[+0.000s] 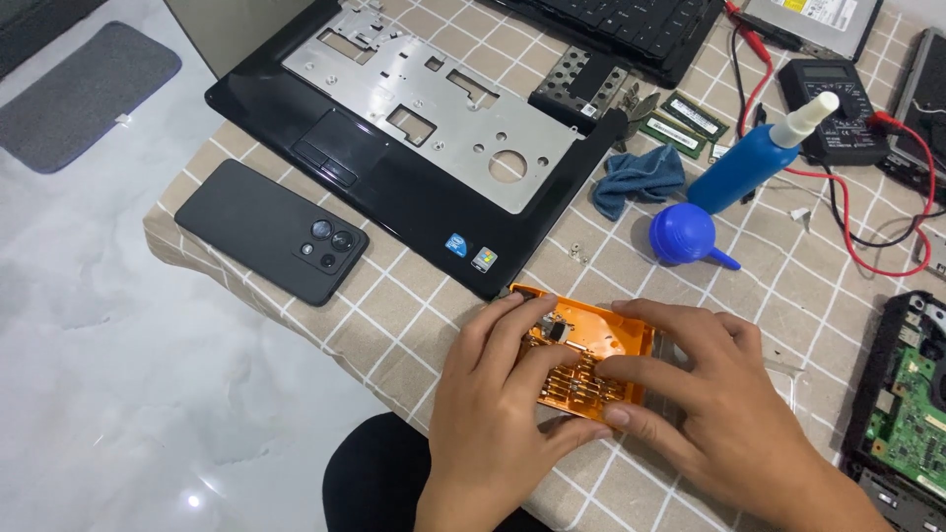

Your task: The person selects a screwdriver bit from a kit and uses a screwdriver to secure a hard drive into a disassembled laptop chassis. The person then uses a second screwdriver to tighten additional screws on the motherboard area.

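Both hands rest on an orange bit case (588, 340) that sits near the front edge of the checked surface (394, 315), just in front of the corner of the black laptop palm-rest shell (414, 128). The left hand (493, 414) curls its fingers (512, 320) over the case's near-left side, pressing on it rather than closing around it. The right hand (719, 394) lays its fingers (641, 369) flat across the rows of bits, held close together, with the thumb against the case's front edge; neither hand has a bit pinched that I can see.

The likeliest trouble lies in the case's place: it is close to the surface's edge, so a push toward the body could tip it off and scatter the bits onto the floor. Fingers pressing on the bits could also pop several loose at once.

Beyond the case, the blue dust blower (685, 234) and the blue spray bottle (754, 163) stand within a forearm's sweep and could be knocked over. The red meter leads (887, 266) loop to the right of the case, where a sleeve or wrist could snag them. The black phone (271, 232), left of the case, also lies near the edge.
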